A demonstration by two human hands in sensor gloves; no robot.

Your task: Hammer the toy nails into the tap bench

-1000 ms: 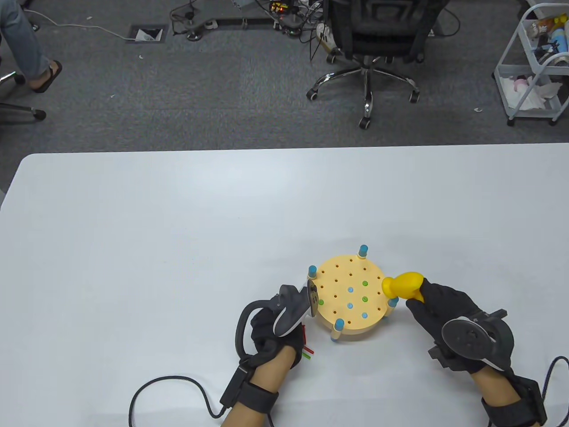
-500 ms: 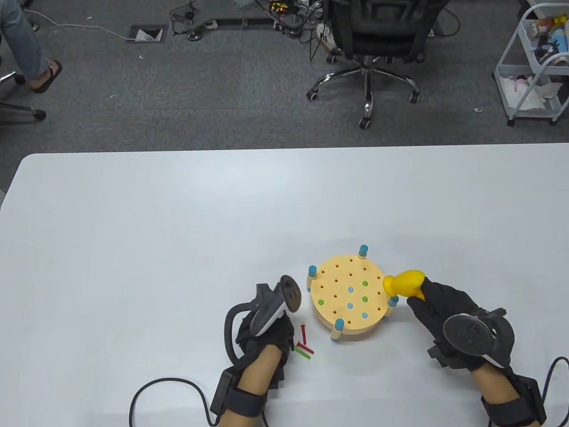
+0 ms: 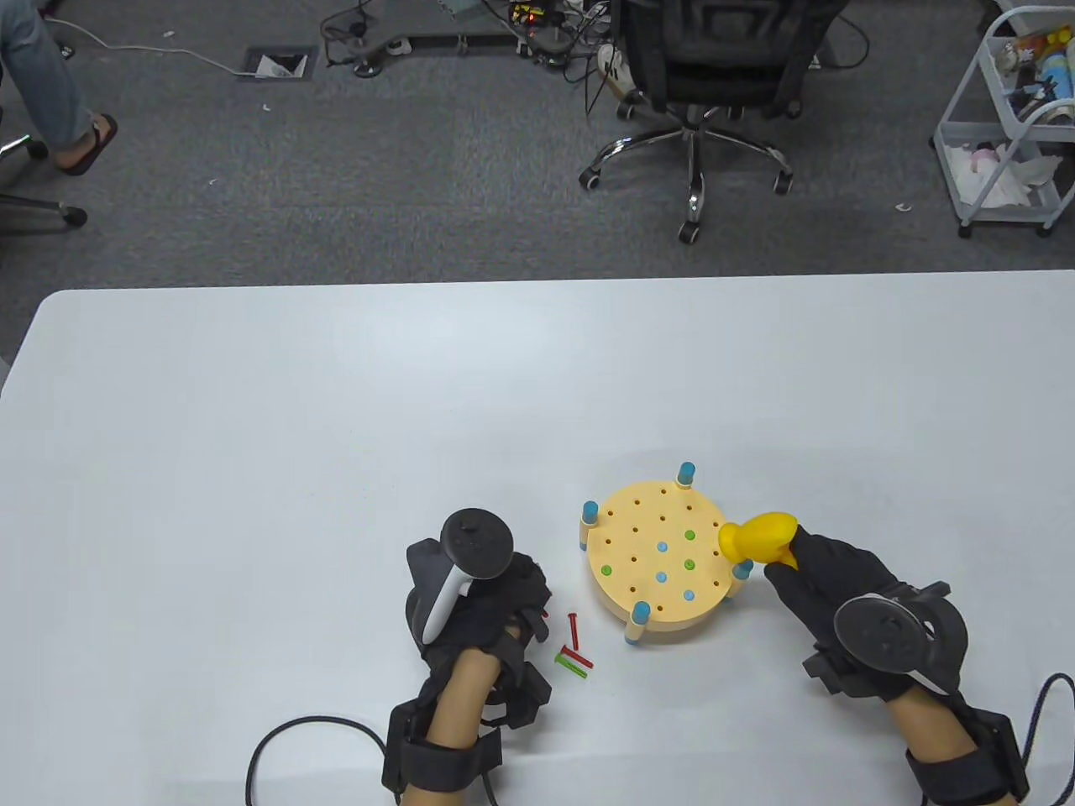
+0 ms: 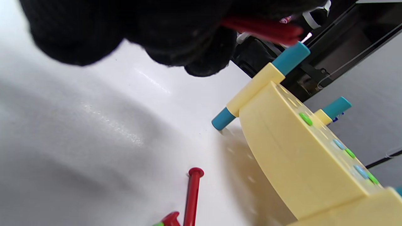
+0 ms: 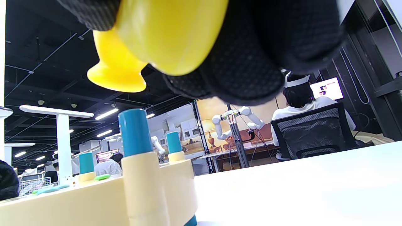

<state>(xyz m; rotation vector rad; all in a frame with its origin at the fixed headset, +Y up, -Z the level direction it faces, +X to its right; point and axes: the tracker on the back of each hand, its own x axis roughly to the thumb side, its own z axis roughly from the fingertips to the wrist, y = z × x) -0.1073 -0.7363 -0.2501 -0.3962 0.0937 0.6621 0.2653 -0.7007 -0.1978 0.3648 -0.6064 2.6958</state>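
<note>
The round yellow tap bench [image 3: 647, 537] stands on blue-tipped legs at the table's front, with several blue and green nails [image 3: 690, 564] sunk in its top. My right hand [image 3: 794, 571] grips the yellow hammer [image 3: 760, 537], whose head hovers at the bench's right edge; it also shows in the right wrist view [image 5: 157, 34]. My left hand [image 3: 537, 609] lies left of the bench and pinches a red nail [image 4: 263, 29] in its fingers. Two loose red nails [image 3: 574, 630] and a green nail [image 3: 571, 665] lie between that hand and the bench.
The white table [image 3: 336, 437] stretches far and left. Cables trail from both wrists at the front edge [image 3: 302, 730]. An office chair [image 3: 697, 101] and a white cart [image 3: 1008, 126] stand on the floor beyond the table.
My left hand has drawn back from the bench's left edge, moved left and turned over beside the loose nails. The right hand and hammer have barely moved.
</note>
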